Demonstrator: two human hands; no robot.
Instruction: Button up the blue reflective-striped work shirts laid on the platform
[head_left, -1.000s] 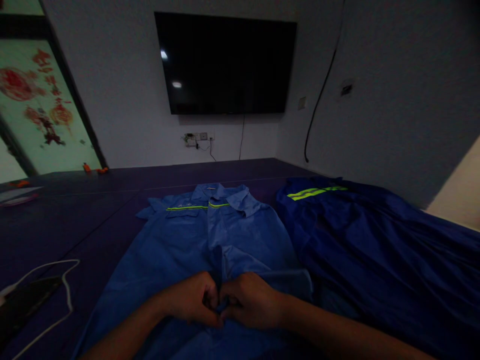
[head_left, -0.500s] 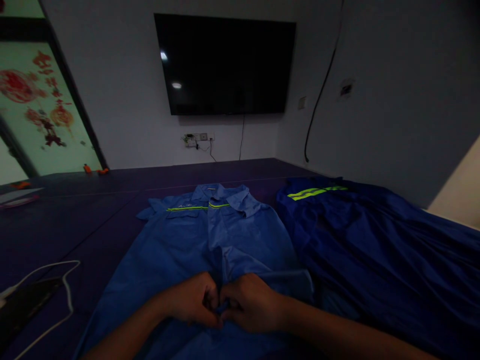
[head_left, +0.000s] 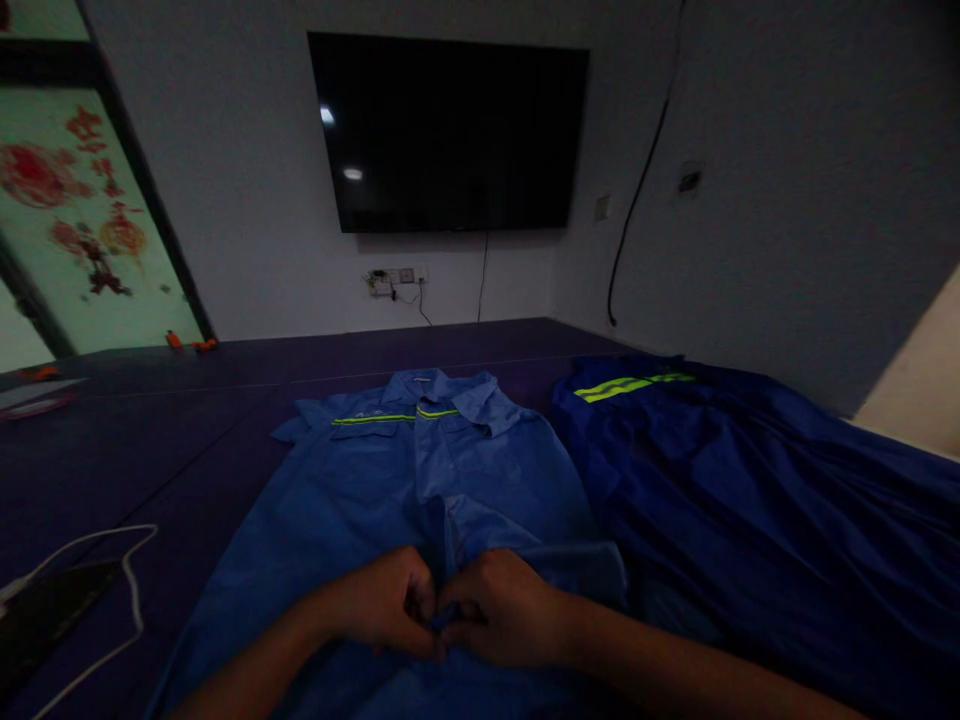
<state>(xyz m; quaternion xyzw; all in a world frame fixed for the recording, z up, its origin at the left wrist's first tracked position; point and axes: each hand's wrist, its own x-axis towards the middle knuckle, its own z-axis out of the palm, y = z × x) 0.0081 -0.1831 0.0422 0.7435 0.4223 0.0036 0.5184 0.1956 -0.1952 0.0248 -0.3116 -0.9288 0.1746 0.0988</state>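
Note:
A light blue work shirt (head_left: 360,480) with a yellow reflective stripe lies flat, collar away from me, on a dark purple surface (head_left: 150,440). My left hand (head_left: 390,605) and my right hand (head_left: 506,610) meet at the shirt's front placket near its lower part. Both hands are closed, their fingers pinching the placket edges together. Whatever small part sits between the fingertips is hidden.
A darker blue garment (head_left: 735,500) with a yellow stripe lies spread to the right. A dark phone (head_left: 45,610) with a white cable (head_left: 112,545) sits at the left. A black TV (head_left: 450,130) hangs on the far wall above a socket (head_left: 397,275).
Both hands stay pinched on the placket at the same spot. The view has shifted slightly downward; nothing else has moved.

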